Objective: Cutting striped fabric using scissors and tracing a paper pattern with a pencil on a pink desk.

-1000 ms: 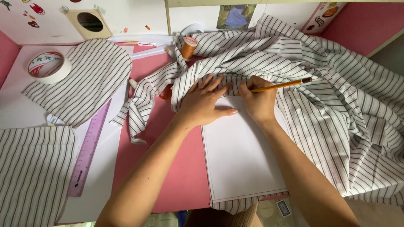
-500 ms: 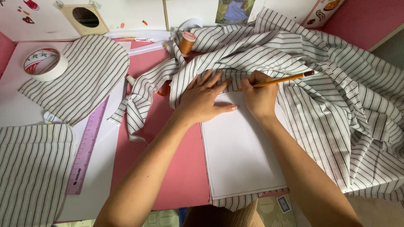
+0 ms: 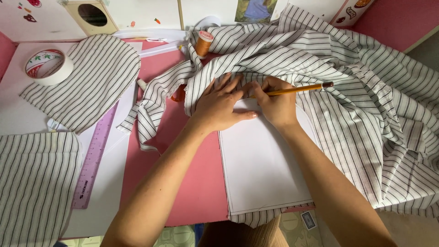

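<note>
A person leans over a pink tabletop (image 3: 192,183), both bare hands at work at the centre of the frame on a white paper pattern piece (image 3: 263,169) laid over striped fabric (image 3: 366,91). The left hand (image 3: 222,107) lies open and flat, fingers spread, pressing down where the top edge of the pattern meets the bunched fabric. Just beside it, almost touching, the right hand (image 3: 276,105) is closed around a yellow pencil (image 3: 299,89), whose dark end points toward the right of the frame while its tip sits hidden under the fingers at the pattern's upper edge. The fabric heaps across the upper middle and the right side of the frame, with a strip showing beneath the pattern's lower edge. At upper centre an orange spool of thread (image 3: 204,43) stands upright against the fabric. At upper left lie a roll of white tape (image 3: 48,67) and a rounded cut piece of striped cloth (image 3: 87,77); below them a purple ruler (image 3: 93,158) lies on white paper beside another striped piece (image 3: 34,183) at lower left.
</note>
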